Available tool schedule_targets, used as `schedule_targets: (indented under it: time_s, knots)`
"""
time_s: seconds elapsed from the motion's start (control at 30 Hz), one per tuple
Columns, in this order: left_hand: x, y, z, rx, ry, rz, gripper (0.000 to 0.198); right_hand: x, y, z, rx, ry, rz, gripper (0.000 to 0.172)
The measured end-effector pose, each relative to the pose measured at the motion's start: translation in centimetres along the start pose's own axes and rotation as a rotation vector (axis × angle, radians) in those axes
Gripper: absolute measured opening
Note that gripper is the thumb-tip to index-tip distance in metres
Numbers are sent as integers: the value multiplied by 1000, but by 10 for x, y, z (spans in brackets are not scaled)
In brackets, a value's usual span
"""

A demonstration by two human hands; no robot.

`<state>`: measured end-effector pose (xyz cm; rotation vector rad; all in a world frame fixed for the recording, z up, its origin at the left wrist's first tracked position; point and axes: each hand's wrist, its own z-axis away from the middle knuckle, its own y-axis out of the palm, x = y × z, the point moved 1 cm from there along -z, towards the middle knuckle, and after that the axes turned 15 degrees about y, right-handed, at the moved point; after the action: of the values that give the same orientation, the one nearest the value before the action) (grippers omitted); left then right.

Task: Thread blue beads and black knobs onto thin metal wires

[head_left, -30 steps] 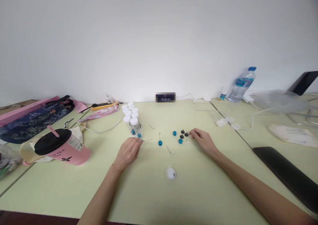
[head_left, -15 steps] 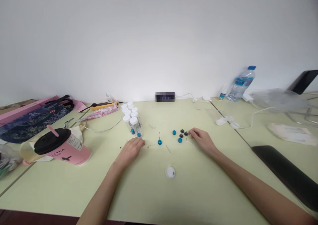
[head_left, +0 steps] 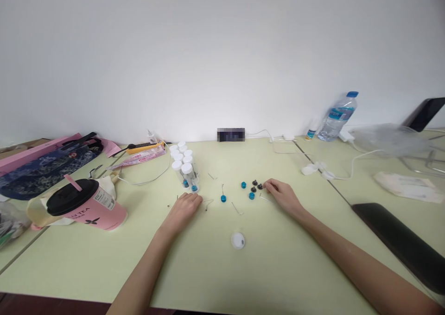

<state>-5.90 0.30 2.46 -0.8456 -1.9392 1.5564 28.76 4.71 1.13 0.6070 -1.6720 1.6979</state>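
Observation:
My left hand (head_left: 184, 209) rests on the table with its fingers curled, just in front of several clear tubes with white caps (head_left: 182, 164). By its fingertips lies a thin bent metal rod (head_left: 208, 205); whether they grip it is unclear. My right hand (head_left: 281, 195) has thumb and fingers drawn together beside small black parts (head_left: 256, 185); anything between them is hidden. Nearby are a blue knob-like piece (head_left: 251, 196) and another thin rod (head_left: 266, 197). Between the hands stands a blue piece with a rod upright in it (head_left: 223, 198), near an L-shaped rod (head_left: 238, 208).
A small round white lid-like disc (head_left: 238, 241) lies toward me. At left stands a pink cup with a black lid (head_left: 90, 203). A water bottle (head_left: 338, 118) leans at the back right, and a long black pad (head_left: 399, 245) lies at the right.
The thin rod by my left fingertips has turned, and its dark end now points toward me. My left hand has barely shifted; my right hand stays in place.

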Motion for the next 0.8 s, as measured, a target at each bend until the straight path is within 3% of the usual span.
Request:
schedule_targets:
  time_s: [0.47, 0.63, 0.8]
  knots:
    - [-2, -3, -3, -193, -42, 87, 25, -2, 1, 0, -21, -7, -28, 27]
    - [-22, 11, -18, -331, -86, 195, 22, -3, 2, -1, -4, -36, -30, 29]
    - [-43, 25, -45, -355, -131, 327, 28, -4, 3, -2, 7, -65, 1, 27]
